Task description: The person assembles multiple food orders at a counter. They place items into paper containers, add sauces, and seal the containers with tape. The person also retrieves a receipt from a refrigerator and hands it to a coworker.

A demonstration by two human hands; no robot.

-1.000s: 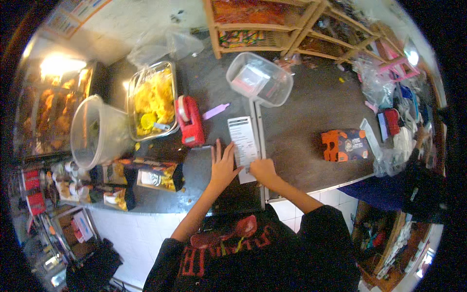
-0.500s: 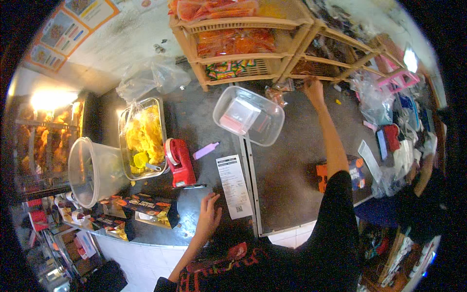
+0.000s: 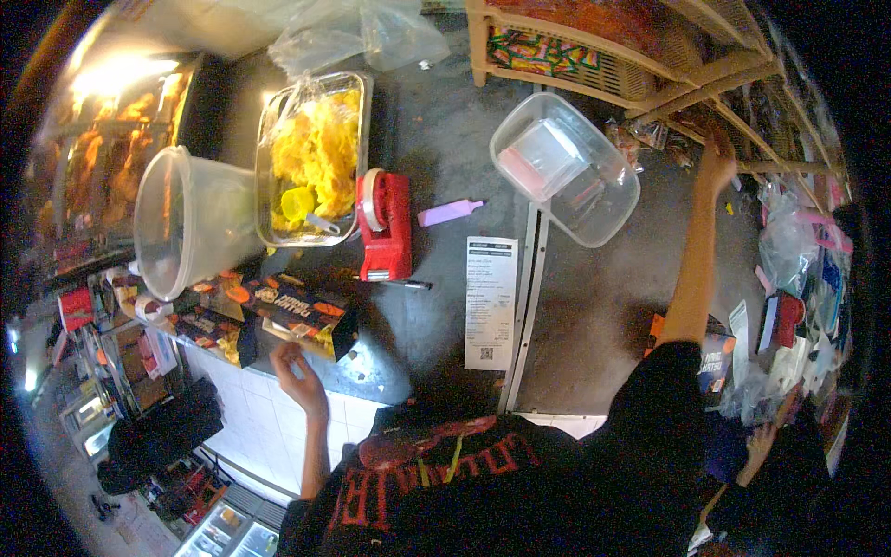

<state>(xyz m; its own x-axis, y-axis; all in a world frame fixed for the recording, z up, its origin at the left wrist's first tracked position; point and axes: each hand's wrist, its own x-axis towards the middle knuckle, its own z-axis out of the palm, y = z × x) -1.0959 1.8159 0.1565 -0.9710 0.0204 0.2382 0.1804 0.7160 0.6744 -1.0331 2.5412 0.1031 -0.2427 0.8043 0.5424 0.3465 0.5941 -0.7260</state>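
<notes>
My left hand [image 3: 302, 379] is at the counter's front edge, fingers apart and holding nothing that I can see. Its fingertips come close to a dark printed cardboard food box [image 3: 295, 311]; whether they touch it I cannot tell. My right arm stretches far forward to the tan plastic rack [image 3: 566, 76], where my right hand [image 3: 716, 169] reaches in at the lower shelf. Those fingers are blurred and partly hidden. Small clear packets [image 3: 640, 139] lie near that hand. A white printed receipt [image 3: 492, 302] lies flat between my arms.
On the left stand a metal tray [image 3: 364, 102] of yellow food, a clear tub [image 3: 172, 223], a red tape dispenser [image 3: 386, 223] and a pen [image 3: 408, 284]. A purple marker [image 3: 450, 213] and a clear container [image 3: 608, 209] lie mid-counter. Plastic bags [image 3: 789, 232] crowd the right, beside another person's arm [image 3: 756, 455].
My left hand has moved left, from beside the pen to the printed boxes. My right hand remains at the rack's lower shelf. The whole view has shifted.
</notes>
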